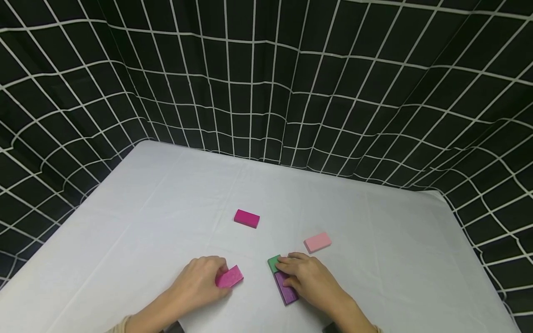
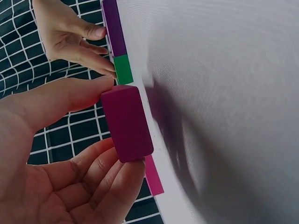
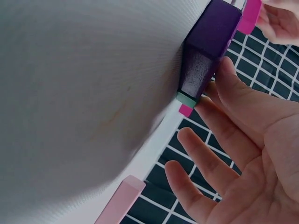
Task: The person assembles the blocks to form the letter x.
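Observation:
My left hand [image 1: 201,283] pinches a bright pink block [image 1: 231,277] between thumb and fingertips, near the front of the table. The left wrist view shows that pink block [image 2: 127,125] from close up, with a shadow on the cloth beside it. To the right, a purple block [image 1: 285,290] and a green block [image 1: 273,263] lie end to end in a line. Over these two is my right hand [image 1: 313,280], its thumb at the purple block [image 3: 212,32] and its other fingers extended. Part of the green block hides under the fingers.
A magenta block [image 1: 246,218] lies farther back on the white-covered table [image 1: 166,222]. Just beyond the right hand is a light pink block [image 1: 318,242]. A black curtain with a white grid [image 1: 262,97] stands around the table's back and sides.

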Motion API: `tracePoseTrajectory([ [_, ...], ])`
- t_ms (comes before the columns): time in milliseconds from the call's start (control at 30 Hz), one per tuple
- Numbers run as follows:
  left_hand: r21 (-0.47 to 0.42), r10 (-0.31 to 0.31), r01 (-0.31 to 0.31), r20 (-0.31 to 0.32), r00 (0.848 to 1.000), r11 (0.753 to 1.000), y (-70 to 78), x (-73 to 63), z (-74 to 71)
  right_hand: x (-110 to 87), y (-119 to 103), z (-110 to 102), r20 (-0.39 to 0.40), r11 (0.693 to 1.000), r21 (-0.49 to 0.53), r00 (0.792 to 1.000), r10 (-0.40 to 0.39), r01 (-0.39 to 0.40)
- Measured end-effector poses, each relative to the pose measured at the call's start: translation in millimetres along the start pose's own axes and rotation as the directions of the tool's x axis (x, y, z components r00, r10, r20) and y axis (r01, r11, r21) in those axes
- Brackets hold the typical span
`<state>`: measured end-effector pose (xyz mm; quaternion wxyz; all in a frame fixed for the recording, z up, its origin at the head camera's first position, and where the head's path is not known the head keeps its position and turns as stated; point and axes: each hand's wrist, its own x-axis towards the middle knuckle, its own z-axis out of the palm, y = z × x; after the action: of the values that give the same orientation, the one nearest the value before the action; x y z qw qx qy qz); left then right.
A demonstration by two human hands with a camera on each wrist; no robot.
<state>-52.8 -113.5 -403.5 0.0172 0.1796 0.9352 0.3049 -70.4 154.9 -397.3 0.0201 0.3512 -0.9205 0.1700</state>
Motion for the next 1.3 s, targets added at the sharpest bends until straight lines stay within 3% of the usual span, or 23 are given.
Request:
tracePoseTrajectory([
  [533, 0.028, 0.030, -0.030, 0.001, 1.000, 0.999, 2.2, 10.7, 2.8, 1.4, 0, -1, 0.007, 1.000, 0.018, 1.000, 0.010, -0.010],
  [767, 0.034, 0.013, -0.013, 0.008, 1.000, 0.999, 4.8, 16.1, -0.6, 2.3, 0, -1, 0.012, 0.999, 0.027, 1.000, 0.028, -0.028],
  [1300, 0.005, 0.090, -0.091, 0.047, 0.995, 0.996, 13.2, 22.2, 8.5, 0.4, 0, 0, 0.011, 0.999, 0.034, 1.000, 0.028, -0.028],
])
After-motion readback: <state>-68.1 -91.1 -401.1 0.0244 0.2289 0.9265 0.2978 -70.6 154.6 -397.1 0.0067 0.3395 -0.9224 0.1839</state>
